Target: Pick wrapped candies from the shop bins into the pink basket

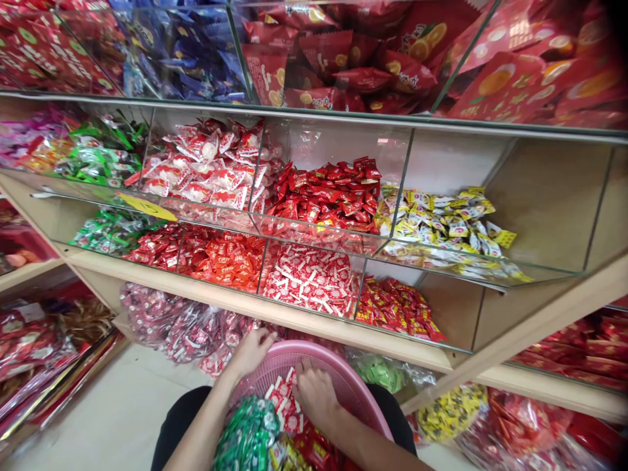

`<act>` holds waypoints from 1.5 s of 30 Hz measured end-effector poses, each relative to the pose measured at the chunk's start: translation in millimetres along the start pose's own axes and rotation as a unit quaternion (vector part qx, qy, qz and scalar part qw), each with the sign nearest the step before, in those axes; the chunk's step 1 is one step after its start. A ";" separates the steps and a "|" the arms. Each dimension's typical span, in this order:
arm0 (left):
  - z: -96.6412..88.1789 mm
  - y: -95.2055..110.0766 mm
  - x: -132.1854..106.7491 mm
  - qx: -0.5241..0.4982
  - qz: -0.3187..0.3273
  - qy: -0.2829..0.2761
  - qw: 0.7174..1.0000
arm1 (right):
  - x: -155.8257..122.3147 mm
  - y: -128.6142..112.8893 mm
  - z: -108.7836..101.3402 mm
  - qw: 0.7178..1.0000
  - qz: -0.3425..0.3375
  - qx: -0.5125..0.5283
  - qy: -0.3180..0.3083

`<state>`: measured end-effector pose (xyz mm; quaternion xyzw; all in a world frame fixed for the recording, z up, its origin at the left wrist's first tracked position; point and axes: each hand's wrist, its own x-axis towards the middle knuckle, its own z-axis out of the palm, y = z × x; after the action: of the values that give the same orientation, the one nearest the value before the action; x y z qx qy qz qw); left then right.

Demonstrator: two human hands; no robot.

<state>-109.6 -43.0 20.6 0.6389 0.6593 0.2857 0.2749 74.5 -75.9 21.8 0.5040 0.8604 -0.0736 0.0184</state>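
A pink plastic basket (338,373) rests on my lap, filled with wrapped candies: green ones (245,435), red-and-white ones (284,402) and red ones. My left hand (252,350) grips the basket's far left rim, fingers curled over it. My right hand (316,392) is inside the basket, fingers bent down onto the red-and-white candies; what it holds, if anything, is hidden.
Glass-fronted shelf bins ahead hold candies: green (101,154), red-and-white (206,163), red (328,193), yellow (441,219); lower bins (309,278) hold more. Clear bags of candy (181,324) lie under the shelf. The far-right bin (544,203) holds nothing.
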 end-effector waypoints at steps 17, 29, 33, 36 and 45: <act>1.1 1.2 0.2 -0.002 -0.006 -0.005 1.000 | -14.6 5.2 -138.3 0.982 -0.102 0.109 0.116; -1.4 2.5 -0.3 -0.002 -0.007 0.001 1.000 | 61.5 50.7 -169.2 0.980 0.089 -0.018 0.179; -1.3 1.9 0.4 -0.005 -0.007 -0.003 1.000 | 64.7 49.7 -172.3 0.981 0.106 -0.027 0.158; -1.2 2.2 0.7 -0.008 -0.006 -0.004 1.000 | 66.7 51.0 -173.9 0.982 0.112 -0.035 0.150; -0.1 -0.9 1.2 -0.006 -0.006 -0.009 1.000 | 33.5 44.5 -184.1 0.973 0.063 -0.029 0.219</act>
<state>-110.4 -41.8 20.0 0.6360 0.6589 0.2821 0.2861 104.6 1.2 195.4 0.5601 0.8120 0.0646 -0.1510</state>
